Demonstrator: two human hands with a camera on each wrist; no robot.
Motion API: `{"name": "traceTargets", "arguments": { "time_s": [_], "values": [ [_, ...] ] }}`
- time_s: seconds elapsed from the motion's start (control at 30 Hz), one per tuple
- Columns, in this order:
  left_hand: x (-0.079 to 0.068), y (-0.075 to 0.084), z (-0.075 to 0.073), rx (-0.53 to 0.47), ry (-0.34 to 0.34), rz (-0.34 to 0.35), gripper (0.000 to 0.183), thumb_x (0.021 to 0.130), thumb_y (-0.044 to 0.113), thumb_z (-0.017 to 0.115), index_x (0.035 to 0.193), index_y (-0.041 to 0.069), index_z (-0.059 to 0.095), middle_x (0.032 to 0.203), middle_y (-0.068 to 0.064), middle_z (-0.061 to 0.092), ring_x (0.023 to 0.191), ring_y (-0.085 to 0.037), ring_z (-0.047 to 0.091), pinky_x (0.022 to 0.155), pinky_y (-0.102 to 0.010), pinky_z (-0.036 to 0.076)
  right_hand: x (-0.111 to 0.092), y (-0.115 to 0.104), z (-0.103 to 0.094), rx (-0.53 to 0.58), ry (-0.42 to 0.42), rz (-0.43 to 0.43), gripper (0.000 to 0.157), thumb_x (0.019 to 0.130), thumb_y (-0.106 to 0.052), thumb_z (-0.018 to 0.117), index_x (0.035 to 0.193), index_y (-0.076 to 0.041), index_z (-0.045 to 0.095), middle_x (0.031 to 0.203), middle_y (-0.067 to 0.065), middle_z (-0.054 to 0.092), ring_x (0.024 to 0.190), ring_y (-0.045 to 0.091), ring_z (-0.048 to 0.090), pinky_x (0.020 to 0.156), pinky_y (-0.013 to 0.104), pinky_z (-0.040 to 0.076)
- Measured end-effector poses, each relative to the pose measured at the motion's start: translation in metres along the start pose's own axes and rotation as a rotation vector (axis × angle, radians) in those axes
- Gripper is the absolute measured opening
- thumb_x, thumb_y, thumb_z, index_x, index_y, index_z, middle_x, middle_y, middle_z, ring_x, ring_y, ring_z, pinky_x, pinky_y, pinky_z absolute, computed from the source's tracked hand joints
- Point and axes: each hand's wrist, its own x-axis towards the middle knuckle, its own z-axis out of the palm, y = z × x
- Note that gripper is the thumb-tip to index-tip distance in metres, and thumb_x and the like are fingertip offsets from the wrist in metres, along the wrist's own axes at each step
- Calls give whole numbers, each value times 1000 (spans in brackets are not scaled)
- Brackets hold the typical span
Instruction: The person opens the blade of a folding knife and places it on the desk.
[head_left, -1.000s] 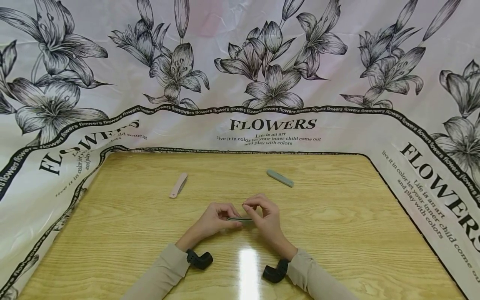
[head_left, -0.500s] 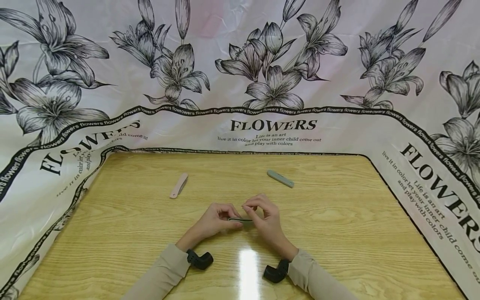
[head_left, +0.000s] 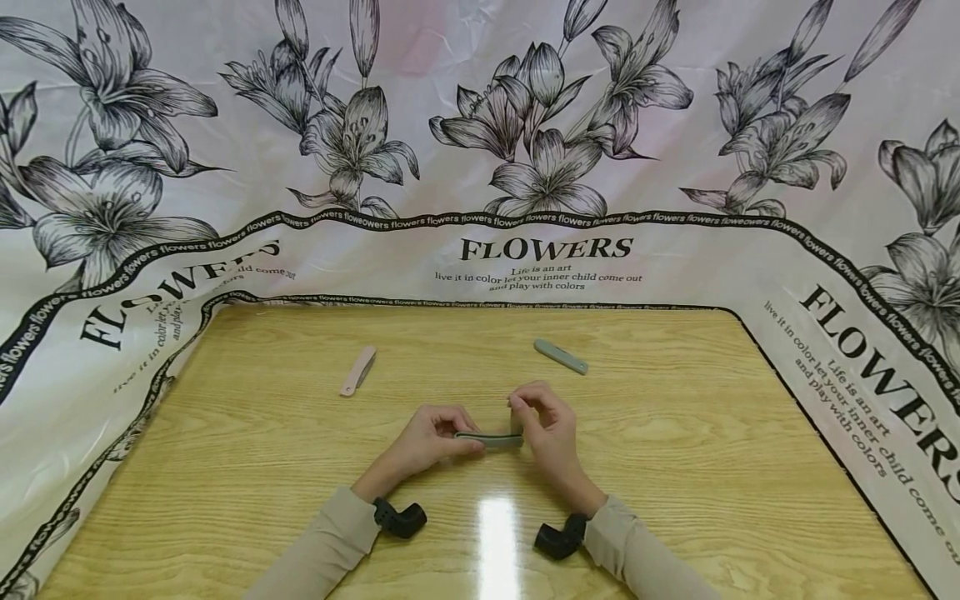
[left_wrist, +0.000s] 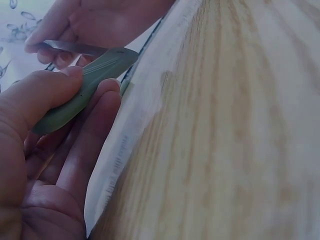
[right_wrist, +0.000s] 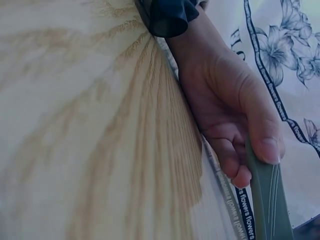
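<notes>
My left hand [head_left: 431, 437] grips the green handle of a folding knife [head_left: 491, 439] between thumb and fingers. In the left wrist view the handle [left_wrist: 95, 82] has fine grooves, and the blade [left_wrist: 75, 48] stands out from its far end at an angle. The right hand [head_left: 551, 425] pinches the blade near its tip, above the handle's right end. The right wrist view shows the left hand [right_wrist: 225, 105] with its thumb pressed on the handle; the right hand's fingers do not show there.
Behind the hands on the wooden table [head_left: 712, 433] lie a pink folding knife [head_left: 358, 371] at the left and a grey-green one [head_left: 560, 356] at the right. A flower-printed sheet [head_left: 547, 250] borders the table's back and sides.
The right hand has moved to the right and slightly up, swinging the blade out of the handle. More of the handle now shows between the hands. My left hand stays put.
</notes>
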Motion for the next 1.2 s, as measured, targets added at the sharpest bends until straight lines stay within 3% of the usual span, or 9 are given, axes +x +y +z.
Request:
{"name": "traceTargets", "arguments": {
  "time_s": [0.13,0.47,0.57,0.7,0.83,1.07,1.2],
  "values": [
    [0,0,1,-3,15,2,10,82,-1,79,81,-1,69,94,-16,67,84,-20,66,71,-23,55,-1,-1,-4,-6,24,23,7,94,13,57,94,11,63,88,22,58,86,15,57,76,21,50],
    [-4,0,-2,-76,72,-72,16,83,4,79,82,-6,67,97,-14,68,86,-24,68,72,-25,56,1,0,-26,-36,148,96,9,97,8,55,95,15,60,91,4,63,86,10,60,80,22,51],
    [-4,-1,-3,-134,77,-56,15,85,3,78,84,-7,67,98,-15,67,86,-25,69,74,-27,57,0,-1,-34,-50,168,114,10,98,7,55,95,16,60,92,1,64,86,9,58,76,21,50],
    [-4,-3,-4,-196,71,-13,4,87,-2,74,86,-1,70,97,-16,67,85,-26,70,75,-29,58,-1,-3,-41,-49,176,122,10,97,7,56,95,16,60,90,2,64,84,10,58,72,20,48],
    [-4,-5,-5,-227,70,41,11,88,-7,71,87,4,72,97,-17,67,85,-26,70,77,-34,59,-4,-4,-45,-48,177,124,10,97,7,56,95,16,60,90,3,64,84,10,58,73,21,48],
    [-4,-4,-6,-331,89,85,10,90,-8,68,89,1,72,98,-16,65,86,-27,73,81,-41,59,-8,-7,-51,-25,166,133,10,96,8,57,92,17,58,87,4,63,85,12,60,82,24,49],
    [-4,-3,-7,-402,95,103,12,91,-11,64,87,-2,70,98,-16,64,85,-28,73,81,-43,58,-11,-7,-53,-10,144,141,9,95,11,56,89,18,58,84,2,63,82,12,60,75,22,49]
  ]
}}
